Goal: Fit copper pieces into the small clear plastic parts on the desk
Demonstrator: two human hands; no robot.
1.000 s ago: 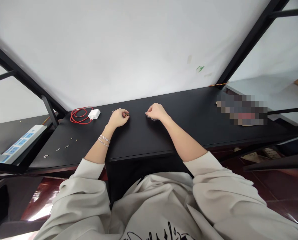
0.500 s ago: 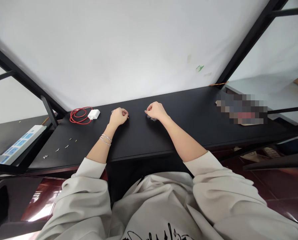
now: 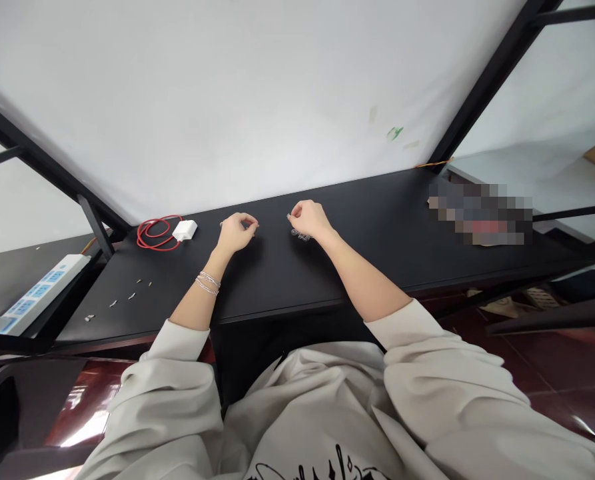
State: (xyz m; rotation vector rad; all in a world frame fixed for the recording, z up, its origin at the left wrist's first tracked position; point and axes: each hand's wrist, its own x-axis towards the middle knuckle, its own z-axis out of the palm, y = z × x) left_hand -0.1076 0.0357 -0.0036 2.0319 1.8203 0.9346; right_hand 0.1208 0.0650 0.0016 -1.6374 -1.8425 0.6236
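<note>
Over the middle of the black table (image 3: 277,287), my left hand (image 3: 236,232) is bent with thumb and fingertips close together. A tiny bit of something shows at its fingertips, too small to name. To its right, my right hand (image 3: 309,219) pinches with thumb and forefinger. A small clear, shiny beaded item (image 3: 300,235) shows under its curled fingers and looks held there. The two hands are apart. A silver bracelet (image 3: 208,283) circles my left wrist.
A white charger (image 3: 185,231) with a coiled red cable (image 3: 150,235) lies at the back left. Several tiny pieces (image 3: 113,304) are scattered at the left front. A power strip (image 3: 42,291) is beyond the left edge. A pixelated item (image 3: 482,215) lies at the right.
The fingers of my left hand have shifted, with the thumb more visible. My right hand keeps its pinch almost in place. The whole view has moved slightly.
</note>
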